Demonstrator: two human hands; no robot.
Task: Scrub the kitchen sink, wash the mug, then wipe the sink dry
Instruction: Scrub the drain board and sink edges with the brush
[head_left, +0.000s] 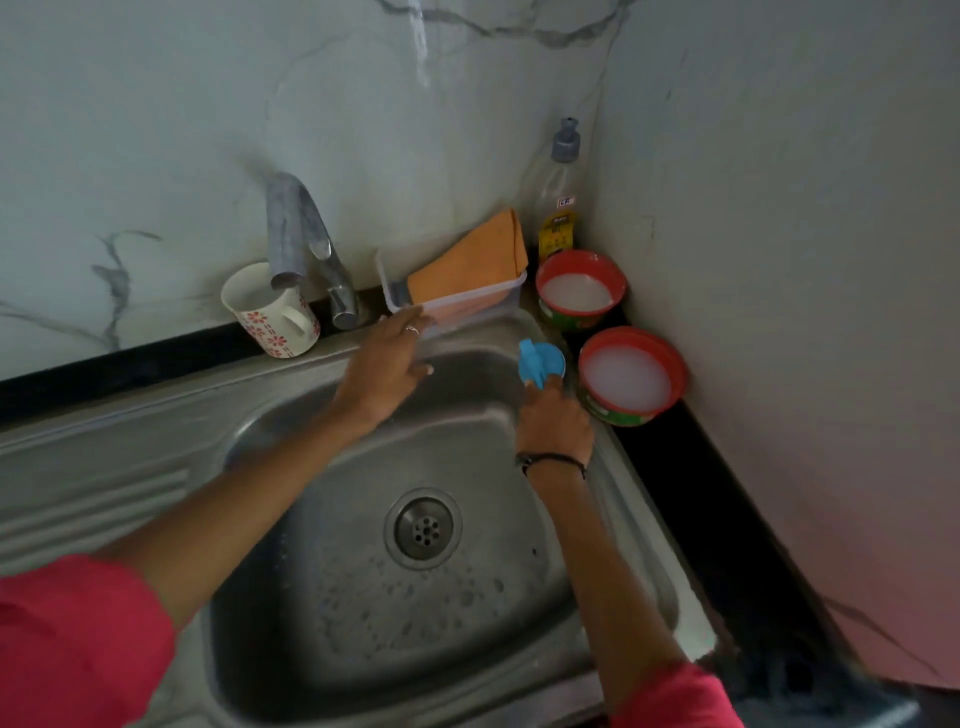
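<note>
Two round red-rimmed tubs, one (581, 289) right of centre, the other (631, 375) below it, each hold white paste. A clear plastic tray (457, 301) at centre carries a folded orange cloth (470, 257). The white floral ceramic mug (270, 312) stands left of centre on the steel sink (130, 467) ledge, contents unclear. Your left hand (389, 371) reaches out, fingers spread, fingertips at the tray edge. Your right hand (553, 421) grips a blue plastic scrubber (540, 361) at the basin's right rim.

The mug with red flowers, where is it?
In the head view, the mug stands on the sink rim at back left, against the wall, just left of the tap, whose spout hangs over it.
</note>
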